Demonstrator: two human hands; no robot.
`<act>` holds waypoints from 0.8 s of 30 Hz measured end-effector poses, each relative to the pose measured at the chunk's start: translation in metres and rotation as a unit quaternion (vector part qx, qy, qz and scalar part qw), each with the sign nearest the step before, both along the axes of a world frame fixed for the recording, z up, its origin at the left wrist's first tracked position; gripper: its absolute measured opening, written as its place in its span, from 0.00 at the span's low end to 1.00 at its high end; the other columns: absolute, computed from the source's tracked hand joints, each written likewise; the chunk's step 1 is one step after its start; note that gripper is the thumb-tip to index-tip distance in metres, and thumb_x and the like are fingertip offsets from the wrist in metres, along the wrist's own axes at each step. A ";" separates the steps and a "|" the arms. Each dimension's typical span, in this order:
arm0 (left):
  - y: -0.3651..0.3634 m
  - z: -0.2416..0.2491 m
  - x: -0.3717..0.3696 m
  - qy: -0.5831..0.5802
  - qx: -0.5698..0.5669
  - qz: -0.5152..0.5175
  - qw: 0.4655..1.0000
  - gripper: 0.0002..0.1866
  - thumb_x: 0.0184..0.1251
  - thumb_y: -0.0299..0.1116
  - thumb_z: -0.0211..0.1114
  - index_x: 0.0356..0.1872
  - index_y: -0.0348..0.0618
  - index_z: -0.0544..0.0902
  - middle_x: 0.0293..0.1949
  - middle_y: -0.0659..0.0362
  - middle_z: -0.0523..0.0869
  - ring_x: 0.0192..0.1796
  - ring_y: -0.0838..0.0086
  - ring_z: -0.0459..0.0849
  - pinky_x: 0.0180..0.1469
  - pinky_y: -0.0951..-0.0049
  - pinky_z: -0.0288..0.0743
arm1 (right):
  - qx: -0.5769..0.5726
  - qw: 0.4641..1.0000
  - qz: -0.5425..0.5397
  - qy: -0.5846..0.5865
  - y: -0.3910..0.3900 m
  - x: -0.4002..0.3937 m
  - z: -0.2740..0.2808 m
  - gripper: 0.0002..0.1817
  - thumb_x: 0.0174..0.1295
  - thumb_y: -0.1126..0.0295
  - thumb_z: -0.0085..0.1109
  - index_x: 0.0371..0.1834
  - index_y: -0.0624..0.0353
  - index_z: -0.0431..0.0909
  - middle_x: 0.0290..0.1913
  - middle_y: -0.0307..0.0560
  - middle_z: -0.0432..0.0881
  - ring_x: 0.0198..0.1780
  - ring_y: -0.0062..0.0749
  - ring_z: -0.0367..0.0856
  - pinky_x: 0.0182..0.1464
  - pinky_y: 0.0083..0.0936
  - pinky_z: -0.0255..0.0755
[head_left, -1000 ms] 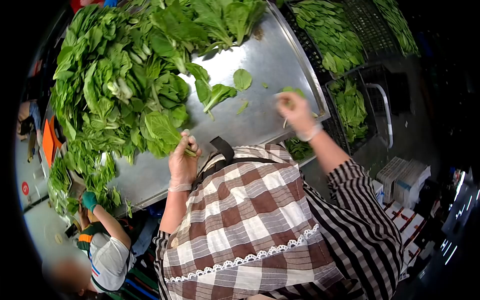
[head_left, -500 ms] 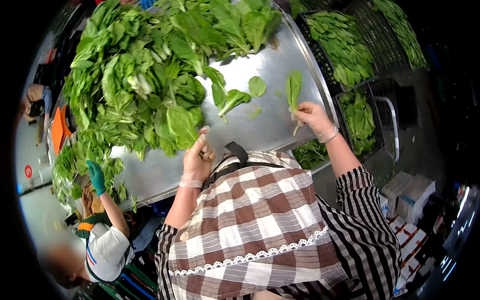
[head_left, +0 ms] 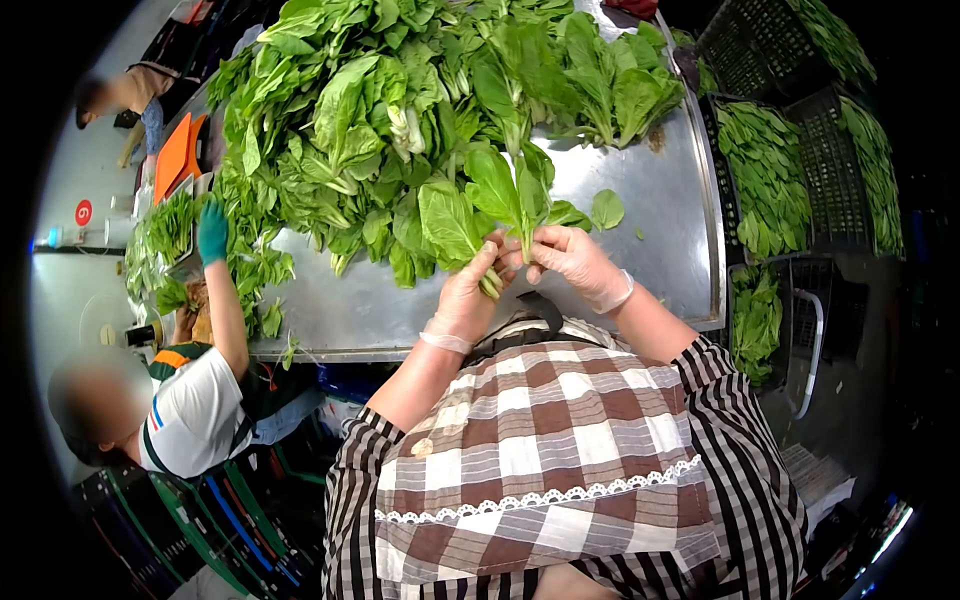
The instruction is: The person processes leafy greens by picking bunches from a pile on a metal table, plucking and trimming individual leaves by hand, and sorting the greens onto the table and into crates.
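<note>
My left hand (head_left: 468, 305), in a clear glove, is closed around the stem of a broad leafy green (head_left: 448, 222), its leaf pointing up and away. Right beside it, my right hand (head_left: 582, 266), also gloved, pinches the pale stem of another upright leafy green (head_left: 500, 190). The fingertips of both hands nearly meet at the stems. Just beyond them rises a big heap of leafy greens (head_left: 340, 120) on the metal table (head_left: 670, 220). One loose round leaf (head_left: 607, 209) lies to the right of my right hand.
Black crates (head_left: 835, 160) of sorted leaves stand along the table's right side, with a metal handle (head_left: 808, 350) below. To the left, a co-worker's green-gloved hand (head_left: 212, 232) is over smaller greens. Orange sheets (head_left: 180, 158) stand near the left edge.
My right hand has moved left from the table's right side to meet my left hand. The small leaf it held there is gone from that spot; it now grips a larger leafy green.
</note>
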State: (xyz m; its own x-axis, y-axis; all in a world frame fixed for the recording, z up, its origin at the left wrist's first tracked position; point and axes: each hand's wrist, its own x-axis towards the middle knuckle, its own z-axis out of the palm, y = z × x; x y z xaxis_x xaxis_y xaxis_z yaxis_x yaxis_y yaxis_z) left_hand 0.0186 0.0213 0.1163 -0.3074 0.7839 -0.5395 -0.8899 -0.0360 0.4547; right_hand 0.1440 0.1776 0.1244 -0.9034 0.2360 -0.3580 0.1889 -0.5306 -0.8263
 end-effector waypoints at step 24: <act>-0.004 -0.006 0.007 0.058 -0.054 0.017 0.997 0.21 0.67 0.30 0.69 0.58 0.36 0.77 0.54 0.56 0.83 0.55 0.68 0.82 0.61 0.63 0.74 | 0.100 0.992 -0.073 -0.036 -0.035 -0.009 -0.035 0.12 0.61 0.68 0.71 0.38 0.66 0.81 0.31 0.39 0.83 0.30 0.20 0.78 0.34 0.18 0.74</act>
